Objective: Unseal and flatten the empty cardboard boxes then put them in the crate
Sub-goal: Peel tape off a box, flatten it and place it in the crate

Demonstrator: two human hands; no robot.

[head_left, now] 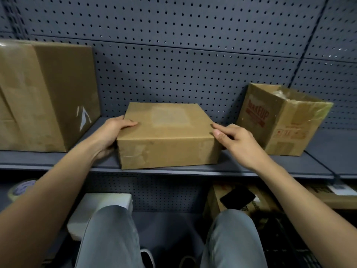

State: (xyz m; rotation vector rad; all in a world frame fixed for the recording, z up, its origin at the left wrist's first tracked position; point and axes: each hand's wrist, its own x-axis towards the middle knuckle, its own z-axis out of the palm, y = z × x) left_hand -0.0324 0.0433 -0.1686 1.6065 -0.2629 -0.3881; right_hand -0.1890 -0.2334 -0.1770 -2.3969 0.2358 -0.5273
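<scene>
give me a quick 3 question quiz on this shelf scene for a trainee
1. True or false: the left hand grips the middle box on the shelf.
2. Which box is open at the top? A) the big left box B) the middle box C) the red-printed box on the right
3. How many cardboard boxes stand on this shelf?

Key: 1 true; 2 C; 3 three
</scene>
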